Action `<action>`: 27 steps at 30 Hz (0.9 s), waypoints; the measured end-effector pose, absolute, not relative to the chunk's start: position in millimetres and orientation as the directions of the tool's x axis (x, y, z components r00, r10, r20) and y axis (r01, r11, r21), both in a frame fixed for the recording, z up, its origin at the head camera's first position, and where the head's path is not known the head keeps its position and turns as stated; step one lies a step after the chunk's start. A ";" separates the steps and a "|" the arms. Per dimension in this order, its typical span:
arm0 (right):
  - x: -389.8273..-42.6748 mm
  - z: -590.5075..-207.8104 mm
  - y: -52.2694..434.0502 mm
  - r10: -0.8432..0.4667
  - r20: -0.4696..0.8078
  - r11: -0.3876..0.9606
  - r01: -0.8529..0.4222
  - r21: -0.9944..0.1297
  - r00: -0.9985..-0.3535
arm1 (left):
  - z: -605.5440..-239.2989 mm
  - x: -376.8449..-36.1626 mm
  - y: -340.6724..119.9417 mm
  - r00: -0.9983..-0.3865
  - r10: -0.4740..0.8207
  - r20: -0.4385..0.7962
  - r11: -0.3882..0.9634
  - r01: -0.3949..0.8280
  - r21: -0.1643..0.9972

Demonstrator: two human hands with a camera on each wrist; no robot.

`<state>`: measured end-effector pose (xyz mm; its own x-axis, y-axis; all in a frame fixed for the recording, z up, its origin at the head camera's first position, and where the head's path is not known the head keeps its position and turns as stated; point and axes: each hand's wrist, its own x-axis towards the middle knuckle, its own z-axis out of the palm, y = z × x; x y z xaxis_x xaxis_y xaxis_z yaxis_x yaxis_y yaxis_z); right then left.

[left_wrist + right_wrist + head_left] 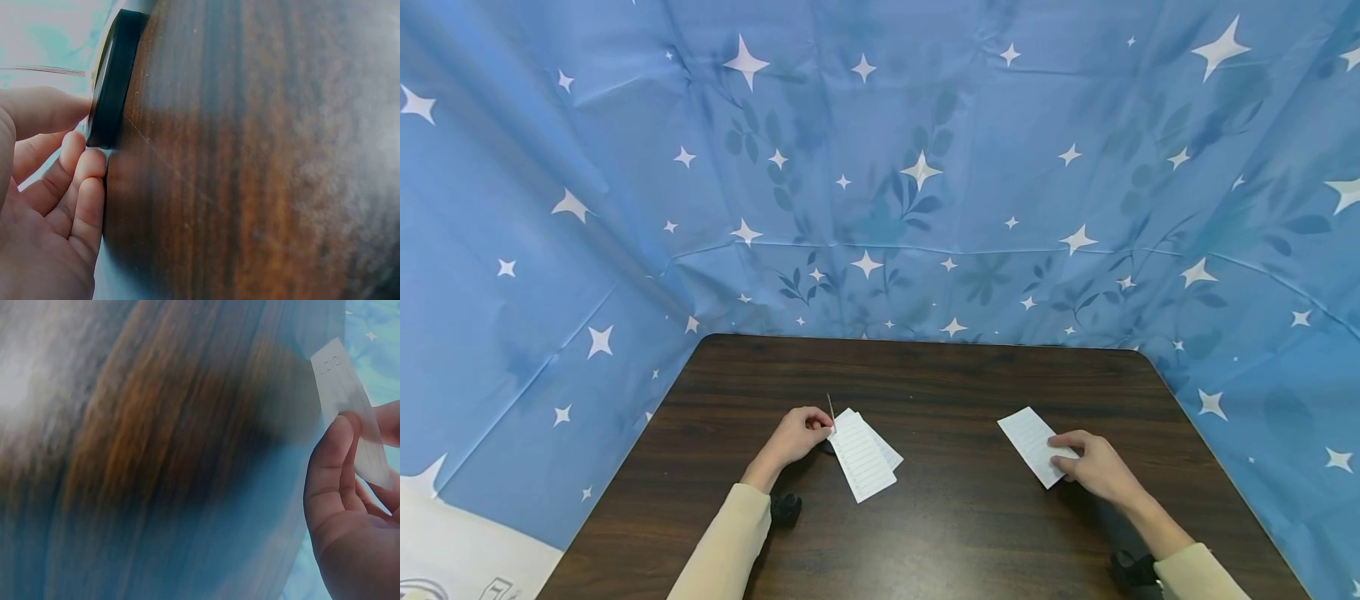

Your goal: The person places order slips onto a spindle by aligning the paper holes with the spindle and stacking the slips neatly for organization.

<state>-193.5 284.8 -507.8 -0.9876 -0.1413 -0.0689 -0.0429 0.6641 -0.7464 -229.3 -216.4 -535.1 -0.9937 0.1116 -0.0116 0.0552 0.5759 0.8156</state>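
A bill spike stands on the table left of the middle, its thin metal rod [831, 408] upright. My left hand [801, 433] grips the edge of its round black base [117, 78], thumb over the top and fingers along the side. Two printed white slips, an upper slip [863, 465] and a lower slip [892, 451], overlap at the rod's foot and fan out to the right. My right hand [1097, 465] pinches another printed white slip [1028, 440] by its near right side, between thumb and fingers. The right wrist view shows this slip [344, 394] tilted above the tabletop.
The dark wood table [940, 542] has rounded far corners. Behind and beside it hangs a blue curtain [887, 208] with white stars and leaves. Black wrist straps [786, 510] show by the sleeves. A white printed sheet [460, 550] lies at the lower left.
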 end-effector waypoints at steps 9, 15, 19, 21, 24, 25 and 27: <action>-193.1 -508.5 276.3 -0.148 -0.070 0.640 -0.042 -0.768 -0.986 | -536.8 -229.5 -217.1 -0.993 0.119 -0.011 0.571 0.059 0.819; -193.3 -511.0 269.7 -0.138 -0.068 0.613 -0.031 -0.789 -0.988 | -537.5 -229.3 -216.9 -0.993 0.116 -0.007 0.564 0.060 0.823; -193.2 -512.0 265.6 -0.133 -0.069 0.599 -0.025 -0.800 -0.989 | -537.6 -229.0 -216.6 -0.994 0.109 -0.011 0.567 0.053 0.822; -193.5 -512.4 263.7 -0.135 -0.064 0.594 -0.029 -0.804 -0.989 | -537.4 -228.9 -216.6 -0.994 0.109 -0.010 0.570 0.054 0.820; -193.9 -512.4 260.3 -0.132 -0.060 0.582 -0.028 -0.813 -0.989 | -537.0 -229.2 -216.5 -0.994 0.111 -0.008 0.572 0.057 0.819; -193.9 -512.4 259.2 -0.135 -0.057 0.577 -0.032 -0.816 -0.989 | -536.8 -229.2 -216.4 -0.994 0.111 -0.008 0.572 0.057 0.818; -193.8 -512.0 256.9 -0.137 -0.051 0.559 -0.035 -0.828 -0.989 | -535.9 -229.3 -216.3 -0.994 0.110 -0.013 0.570 0.053 0.820</action>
<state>-193.8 256.9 -512.0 -0.9893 -0.1369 -0.0509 -0.0348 0.5594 -0.8281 -229.3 -216.3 -535.9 -0.9938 0.1104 -0.0125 0.0530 0.5703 0.8198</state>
